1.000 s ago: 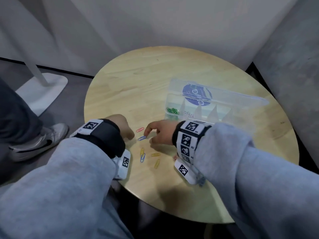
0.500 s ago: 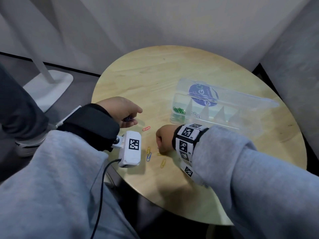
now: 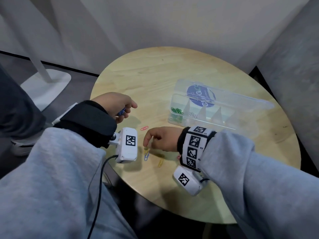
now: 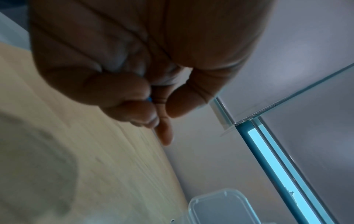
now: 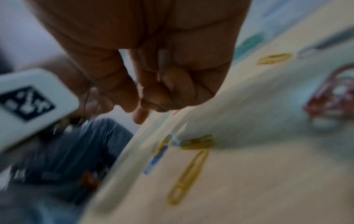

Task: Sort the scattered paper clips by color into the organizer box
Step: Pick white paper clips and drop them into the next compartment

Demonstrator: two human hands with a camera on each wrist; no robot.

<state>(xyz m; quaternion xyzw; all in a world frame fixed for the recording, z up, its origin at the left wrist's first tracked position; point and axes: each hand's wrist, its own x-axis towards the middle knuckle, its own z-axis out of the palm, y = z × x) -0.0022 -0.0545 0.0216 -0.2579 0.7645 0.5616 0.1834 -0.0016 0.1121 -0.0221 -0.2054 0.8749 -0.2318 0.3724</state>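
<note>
At the near edge of the round wooden tabletop (image 3: 189, 69), the right hand (image 3: 162, 138) points its forefinger down onto a yellow clip (image 3: 146, 149), holding nothing. Left hand (image 3: 115, 106) pinches blue clips (image 3: 121, 112). Farther back, the clear box (image 3: 215, 107) stands open with green clips (image 3: 177, 110) in its leftmost compartment. Grey walls close behind.
</note>
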